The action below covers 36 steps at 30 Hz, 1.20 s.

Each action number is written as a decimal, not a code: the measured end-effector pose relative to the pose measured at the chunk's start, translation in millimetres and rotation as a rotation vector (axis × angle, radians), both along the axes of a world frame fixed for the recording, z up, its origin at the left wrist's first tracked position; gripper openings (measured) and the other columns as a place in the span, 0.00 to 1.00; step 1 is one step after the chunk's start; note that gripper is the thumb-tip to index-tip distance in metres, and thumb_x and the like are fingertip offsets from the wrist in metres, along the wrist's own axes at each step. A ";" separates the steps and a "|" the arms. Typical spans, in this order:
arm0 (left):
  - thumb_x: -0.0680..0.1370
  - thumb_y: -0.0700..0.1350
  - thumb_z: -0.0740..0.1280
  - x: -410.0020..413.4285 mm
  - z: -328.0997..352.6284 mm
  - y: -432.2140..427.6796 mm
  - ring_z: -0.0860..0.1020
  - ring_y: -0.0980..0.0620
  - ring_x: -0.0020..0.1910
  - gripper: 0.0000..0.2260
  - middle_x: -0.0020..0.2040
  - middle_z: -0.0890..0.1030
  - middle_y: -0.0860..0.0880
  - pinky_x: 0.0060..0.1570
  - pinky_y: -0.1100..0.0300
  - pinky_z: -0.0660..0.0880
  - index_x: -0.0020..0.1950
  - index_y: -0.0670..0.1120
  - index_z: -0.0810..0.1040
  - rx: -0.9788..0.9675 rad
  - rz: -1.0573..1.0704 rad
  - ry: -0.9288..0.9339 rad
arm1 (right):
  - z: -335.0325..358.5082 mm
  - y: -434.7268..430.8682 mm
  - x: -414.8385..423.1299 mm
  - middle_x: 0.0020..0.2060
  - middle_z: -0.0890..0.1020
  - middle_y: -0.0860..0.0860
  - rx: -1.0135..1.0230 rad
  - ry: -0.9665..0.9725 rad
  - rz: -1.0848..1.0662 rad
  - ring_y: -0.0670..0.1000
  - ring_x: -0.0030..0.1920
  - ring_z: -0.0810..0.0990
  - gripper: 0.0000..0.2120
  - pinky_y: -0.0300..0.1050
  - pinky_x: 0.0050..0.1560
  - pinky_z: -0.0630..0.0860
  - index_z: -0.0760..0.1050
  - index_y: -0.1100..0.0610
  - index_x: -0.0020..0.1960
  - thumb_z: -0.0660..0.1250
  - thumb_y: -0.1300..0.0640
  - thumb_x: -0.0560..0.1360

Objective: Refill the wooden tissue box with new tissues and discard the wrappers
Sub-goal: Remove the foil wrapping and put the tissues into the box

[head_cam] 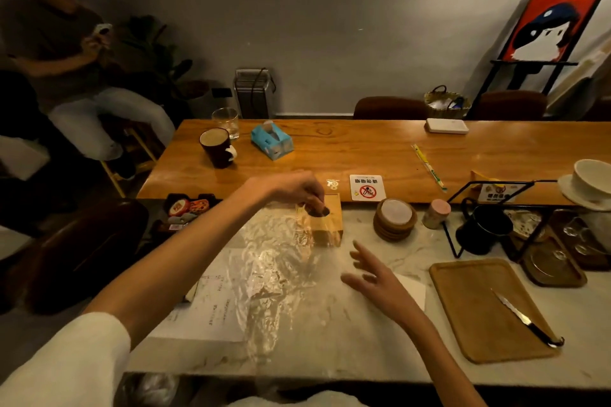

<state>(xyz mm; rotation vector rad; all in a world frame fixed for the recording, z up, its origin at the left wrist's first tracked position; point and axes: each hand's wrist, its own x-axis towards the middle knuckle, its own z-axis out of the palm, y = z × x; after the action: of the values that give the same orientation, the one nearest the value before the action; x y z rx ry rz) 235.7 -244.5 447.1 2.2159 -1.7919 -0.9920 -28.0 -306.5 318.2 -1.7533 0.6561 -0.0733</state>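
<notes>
The wooden tissue box (330,225) stands on the marble counter, its round top hole showing. My left hand (297,190) reaches over it, fingers curled at the hole and pinching the top of a clear plastic wrapper (277,271) that hangs down from the hand and spreads crumpled toward me. My right hand (377,277) hovers above the counter to the right of the wrapper, fingers spread and holding nothing. A blue tissue pack (271,140) lies on the wooden table behind.
Printed paper sheets (211,307) lie under the wrapper. Right of the box are stacked coasters (395,220), a small jar (436,213), a wire rack with a black mug (482,231), and a wooden tray (476,314) with a knife (525,319). A dark cup (216,146) and a glass (226,120) stand on the table; a person sits at the far left.
</notes>
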 end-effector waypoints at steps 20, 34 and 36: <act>0.81 0.40 0.64 -39.2 -193.4 152.1 0.81 0.43 0.45 0.08 0.48 0.83 0.41 0.41 0.54 0.82 0.56 0.40 0.80 -0.412 1.164 0.901 | -41.4 -50.6 26.0 0.51 0.86 0.53 0.366 0.151 -0.126 0.55 0.52 0.85 0.15 0.56 0.57 0.80 0.76 0.52 0.64 0.68 0.56 0.78; 0.79 0.34 0.63 -30.4 -186.2 164.8 0.84 0.43 0.40 0.11 0.50 0.83 0.35 0.41 0.51 0.82 0.61 0.40 0.75 -0.374 1.120 1.111 | -54.9 -53.5 18.5 0.45 0.80 0.59 0.486 0.175 -0.040 0.58 0.45 0.74 0.13 0.52 0.48 0.73 0.81 0.50 0.61 0.68 0.57 0.77; 0.79 0.35 0.64 -27.0 -181.1 166.5 0.84 0.43 0.43 0.13 0.52 0.83 0.35 0.43 0.53 0.82 0.63 0.42 0.76 -0.349 1.060 1.082 | -53.5 -57.7 18.4 0.51 0.84 0.63 0.523 0.136 -0.050 0.55 0.45 0.80 0.15 0.50 0.48 0.77 0.79 0.52 0.63 0.64 0.62 0.79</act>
<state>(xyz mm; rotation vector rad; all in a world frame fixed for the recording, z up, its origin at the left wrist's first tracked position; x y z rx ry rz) 208.7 -78.1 266.0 1.4703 -0.2163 -1.0840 -9.5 -364.2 264.7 -1.2441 0.7410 0.1717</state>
